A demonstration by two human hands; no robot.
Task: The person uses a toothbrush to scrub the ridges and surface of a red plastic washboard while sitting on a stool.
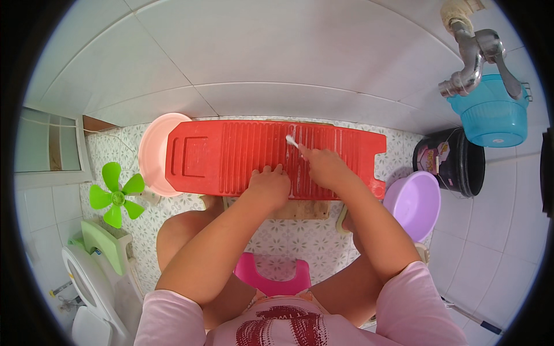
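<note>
A red plastic washboard [255, 151] with raised ridges lies crosswise before me, resting on a wooden support [303, 210]. My left hand [270, 186] lies on its ridges near the front edge, fingers spread and holding nothing. In my right hand [324, 168] is a slim white toothbrush [292, 140], its head over the ridges right of the middle. Whitish foam or water shows in several grooves around the brush and between my hands. The far part of the handle is hidden in my right fingers.
A pink basin [153, 151] sits partly under the board's left end, beside a green fan blade [117, 198]. To the right are a purple basin [411, 203], a black bucket [469, 162], a blue container [495, 112] and a metal tap [469, 65]. A toilet [86, 277] stands lower left.
</note>
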